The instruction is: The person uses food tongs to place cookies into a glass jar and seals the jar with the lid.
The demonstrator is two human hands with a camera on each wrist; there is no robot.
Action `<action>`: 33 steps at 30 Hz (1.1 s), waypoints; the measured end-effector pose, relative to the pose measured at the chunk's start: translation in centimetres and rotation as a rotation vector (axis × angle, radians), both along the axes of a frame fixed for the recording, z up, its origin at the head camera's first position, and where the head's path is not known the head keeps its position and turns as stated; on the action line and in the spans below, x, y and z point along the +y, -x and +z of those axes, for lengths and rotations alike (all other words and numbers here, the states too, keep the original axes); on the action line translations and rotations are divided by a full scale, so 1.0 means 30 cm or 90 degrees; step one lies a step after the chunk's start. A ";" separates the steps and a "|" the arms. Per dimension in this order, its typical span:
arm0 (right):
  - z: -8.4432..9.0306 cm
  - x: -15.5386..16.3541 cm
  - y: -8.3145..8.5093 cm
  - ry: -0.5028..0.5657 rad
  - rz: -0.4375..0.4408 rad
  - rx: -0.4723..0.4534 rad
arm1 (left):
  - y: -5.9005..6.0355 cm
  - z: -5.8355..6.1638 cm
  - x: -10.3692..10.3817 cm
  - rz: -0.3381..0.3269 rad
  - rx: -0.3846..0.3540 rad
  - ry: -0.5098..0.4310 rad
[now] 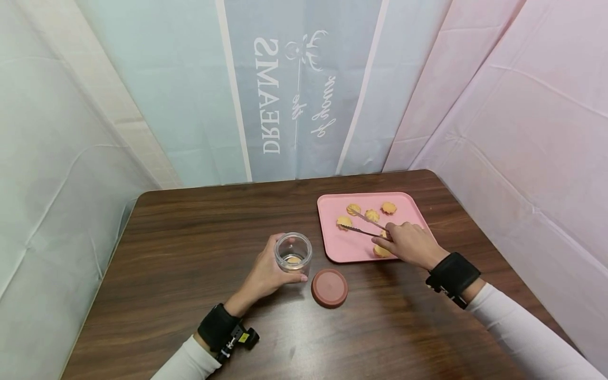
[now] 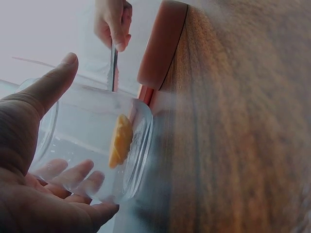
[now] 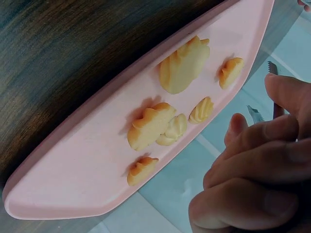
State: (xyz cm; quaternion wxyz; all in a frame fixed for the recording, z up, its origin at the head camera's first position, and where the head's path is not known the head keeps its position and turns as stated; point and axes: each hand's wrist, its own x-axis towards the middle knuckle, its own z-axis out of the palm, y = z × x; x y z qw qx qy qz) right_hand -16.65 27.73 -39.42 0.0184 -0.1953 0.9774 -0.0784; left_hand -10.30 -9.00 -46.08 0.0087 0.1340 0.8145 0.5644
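Note:
My left hand (image 1: pixel 266 275) grips a clear glass jar (image 2: pixel 82 121), its thumb on one side and fingers round the other. The jar is open at the top, and one yellow cookie (image 2: pixel 120 141) lies on its bottom. In my right hand (image 1: pixel 412 244) is a pair of metal tongs (image 1: pixel 366 233), held over the pink tray (image 1: pixel 351 252). The tongs' arms are spread, one tip by the cookie (image 1: pixel 353 209) at the back left, the other by the cookie (image 1: pixel 344 221) nearest the tray's left edge. Several ridged cookies lie scattered on the tray; my right hand partly covers some in the head view.
A round reddish-brown lid (image 1: pixel 330 288) lies flat on the dark wood table (image 1: pixel 214 237), just right of the jar and in front of the tray. Fabric curtains (image 1: pixel 304 95) hang behind the table and at both sides.

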 end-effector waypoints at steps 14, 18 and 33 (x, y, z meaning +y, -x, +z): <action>-0.028 0.004 0.017 -0.025 -0.026 -0.046 | 0.002 -0.003 -0.003 0.004 0.007 0.009; -0.037 0.003 0.021 -0.026 -0.029 -0.057 | 0.001 -0.001 -0.003 0.004 0.001 0.005; -0.062 -0.003 0.049 -0.036 -0.016 -0.070 | 0.003 -0.006 -0.003 0.003 0.008 0.016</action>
